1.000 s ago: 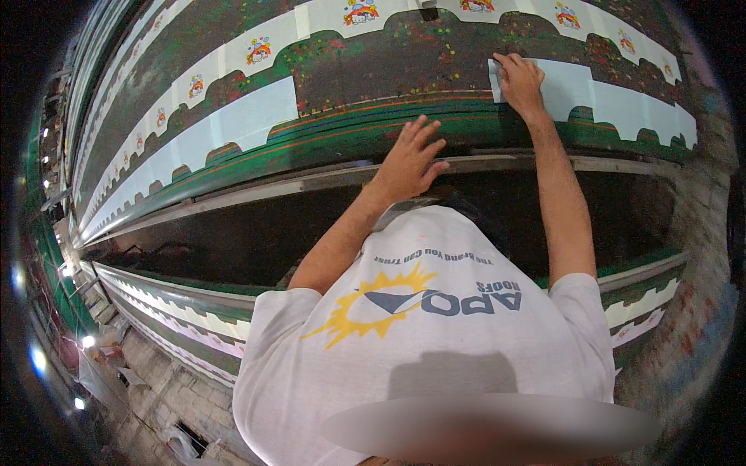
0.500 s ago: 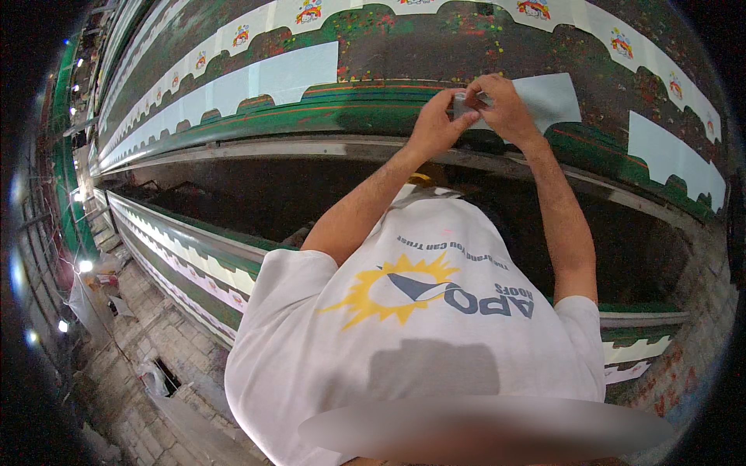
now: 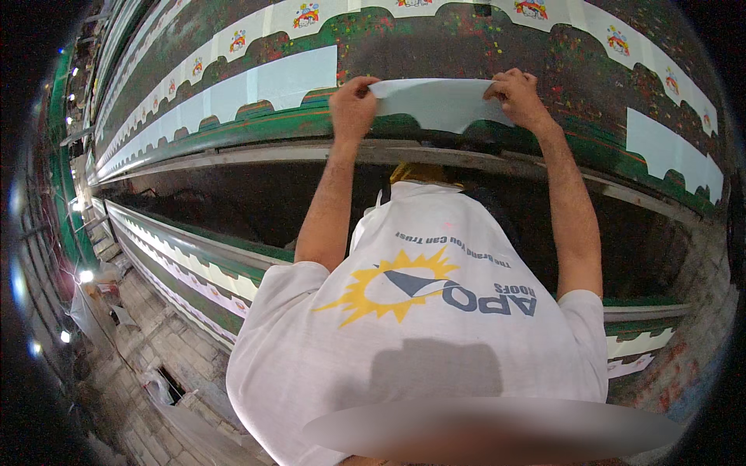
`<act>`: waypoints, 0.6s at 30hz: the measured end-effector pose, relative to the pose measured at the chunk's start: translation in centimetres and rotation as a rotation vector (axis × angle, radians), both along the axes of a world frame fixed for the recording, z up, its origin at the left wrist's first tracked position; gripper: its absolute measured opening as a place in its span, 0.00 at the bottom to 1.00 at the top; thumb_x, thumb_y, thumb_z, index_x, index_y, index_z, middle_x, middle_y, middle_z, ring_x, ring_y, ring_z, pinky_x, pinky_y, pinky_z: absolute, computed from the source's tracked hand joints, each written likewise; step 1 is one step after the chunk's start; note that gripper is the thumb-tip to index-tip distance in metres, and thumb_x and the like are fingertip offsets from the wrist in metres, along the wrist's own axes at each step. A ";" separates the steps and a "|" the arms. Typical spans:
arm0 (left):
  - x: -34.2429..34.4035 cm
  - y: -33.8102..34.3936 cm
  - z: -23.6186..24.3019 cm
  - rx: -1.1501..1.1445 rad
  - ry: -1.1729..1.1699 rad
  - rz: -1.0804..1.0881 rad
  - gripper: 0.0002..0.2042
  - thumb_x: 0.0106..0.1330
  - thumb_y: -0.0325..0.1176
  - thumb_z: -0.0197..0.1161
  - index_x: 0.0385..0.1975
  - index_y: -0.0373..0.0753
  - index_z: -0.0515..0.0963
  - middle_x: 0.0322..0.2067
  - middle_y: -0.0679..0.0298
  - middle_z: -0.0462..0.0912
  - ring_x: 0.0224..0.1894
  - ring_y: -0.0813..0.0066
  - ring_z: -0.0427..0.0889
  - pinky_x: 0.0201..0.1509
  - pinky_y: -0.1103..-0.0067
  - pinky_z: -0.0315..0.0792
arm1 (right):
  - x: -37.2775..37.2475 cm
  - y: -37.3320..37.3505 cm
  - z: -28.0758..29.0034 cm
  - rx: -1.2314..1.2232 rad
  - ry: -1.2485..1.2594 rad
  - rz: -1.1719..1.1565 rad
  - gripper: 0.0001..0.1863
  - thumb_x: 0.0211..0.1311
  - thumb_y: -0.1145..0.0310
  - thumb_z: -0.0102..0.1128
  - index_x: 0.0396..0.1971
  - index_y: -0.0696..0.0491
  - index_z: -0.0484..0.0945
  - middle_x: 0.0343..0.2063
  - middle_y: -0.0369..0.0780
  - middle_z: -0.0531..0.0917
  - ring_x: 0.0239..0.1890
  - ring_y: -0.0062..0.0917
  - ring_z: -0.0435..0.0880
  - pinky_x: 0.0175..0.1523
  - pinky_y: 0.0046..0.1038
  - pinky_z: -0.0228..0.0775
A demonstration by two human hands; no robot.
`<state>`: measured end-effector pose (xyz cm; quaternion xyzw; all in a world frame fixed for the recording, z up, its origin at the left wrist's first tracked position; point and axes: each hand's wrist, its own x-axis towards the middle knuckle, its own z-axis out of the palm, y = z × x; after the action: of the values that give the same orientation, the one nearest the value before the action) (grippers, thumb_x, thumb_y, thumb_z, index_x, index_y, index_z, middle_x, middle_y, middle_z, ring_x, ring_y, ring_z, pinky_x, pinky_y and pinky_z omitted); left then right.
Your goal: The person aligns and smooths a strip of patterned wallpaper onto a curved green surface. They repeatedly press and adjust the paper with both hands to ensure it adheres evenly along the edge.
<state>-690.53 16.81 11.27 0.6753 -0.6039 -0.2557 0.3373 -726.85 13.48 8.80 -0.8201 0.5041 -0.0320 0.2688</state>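
Note:
A thin pale blue sheet (image 3: pixel 435 101) with a scalloped lower edge is stretched out between my two hands, above the near green strip of the long sloping board (image 3: pixel 311 120). My left hand (image 3: pixel 353 109) has its fingers closed on the sheet's upper left corner. At the upper right end, my right hand (image 3: pixel 517 99) pinches the same sheet. Its lower edge dips over the green strip; whether it touches the board throughout I cannot tell.
To the left a row of similar pale sheets (image 3: pixel 280 81) lies along the board, and another pale sheet (image 3: pixel 672 151) lies to the right. Farther up run white sheets with colourful prints (image 3: pixel 420 5). A metal rail (image 3: pixel 295 154) borders the board's near edge; a second long board (image 3: pixel 186 248) stands behind me.
My hands were close together at the sheet's left part. My left hand has moved left and my right hand slightly right, and the sheet is now spread wide between them.

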 end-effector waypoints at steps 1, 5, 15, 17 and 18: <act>1.9 -0.7 -0.6 -0.019 -0.007 0.016 0.09 0.64 0.26 0.67 0.42 0.38 0.89 0.29 0.62 0.89 0.33 0.75 0.87 0.40 0.76 0.80 | 0.4 -0.1 -0.5 -0.001 -0.023 -0.035 0.17 0.59 0.79 0.67 0.46 0.45 0.88 0.51 0.35 0.84 0.60 0.32 0.77 0.73 0.44 0.56; 8.1 -3.4 -2.9 0.155 -0.044 0.163 0.09 0.64 0.34 0.71 0.41 0.39 0.90 0.30 0.61 0.90 0.34 0.73 0.88 0.41 0.74 0.80 | 2.6 -0.8 -2.1 0.163 -0.524 -0.224 0.13 0.70 0.71 0.63 0.52 0.50 0.86 0.48 0.38 0.84 0.52 0.29 0.82 0.61 0.34 0.73; 13.8 -8.0 -6.8 0.063 -0.015 0.214 0.16 0.65 0.43 0.76 0.41 0.35 0.88 0.34 0.58 0.91 0.36 0.69 0.90 0.45 0.72 0.81 | 8.5 -2.1 -2.2 0.170 -0.574 -0.369 0.19 0.71 0.67 0.65 0.59 0.51 0.82 0.57 0.39 0.82 0.56 0.31 0.83 0.63 0.33 0.75; 14.4 -8.4 -7.5 0.054 0.008 0.185 0.17 0.65 0.43 0.75 0.41 0.35 0.88 0.34 0.57 0.91 0.36 0.68 0.90 0.45 0.72 0.82 | 9.0 -2.4 -2.3 0.167 -0.577 -0.366 0.20 0.73 0.65 0.64 0.62 0.50 0.80 0.60 0.39 0.80 0.57 0.31 0.81 0.64 0.33 0.75; 14.5 -8.5 -7.7 0.056 0.020 0.170 0.17 0.65 0.44 0.75 0.41 0.35 0.88 0.35 0.57 0.91 0.37 0.68 0.90 0.46 0.72 0.82 | 9.2 -2.5 -2.4 0.160 -0.583 -0.363 0.21 0.75 0.62 0.63 0.64 0.48 0.79 0.61 0.38 0.78 0.58 0.30 0.80 0.64 0.34 0.75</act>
<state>-676.00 8.29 3.54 0.7306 -0.5337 -0.2499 0.3448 -717.68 10.99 6.38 -0.6499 0.5447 -0.2724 0.4547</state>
